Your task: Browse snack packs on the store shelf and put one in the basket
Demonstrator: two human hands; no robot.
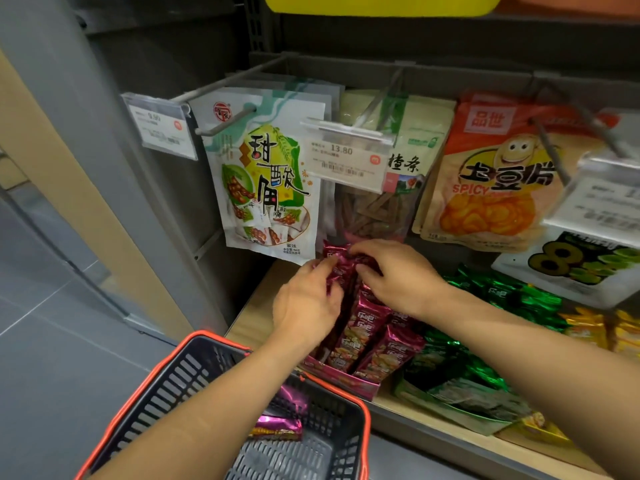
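Note:
A display box of magenta snack packs (367, 341) stands on the wooden shelf (249, 317). Both hands are at the back of this row. My left hand (306, 303) pinches the top of one upright magenta pack with curled fingers. My right hand (394, 271) curls over the tops of the neighbouring magenta packs. The black basket with an orange rim (166, 386) hangs below my left forearm, in front of the shelf. Two magenta snack packs (277, 426) lie inside it.
Hanging bags fill the pegs above: a white-green candy bag (263, 188), a bag of brown strips (377, 202), an orange spicy chip bag (491, 174). Green packs (460, 362) and yellow packs (595, 330) sit to the right. Grey floor lies at left.

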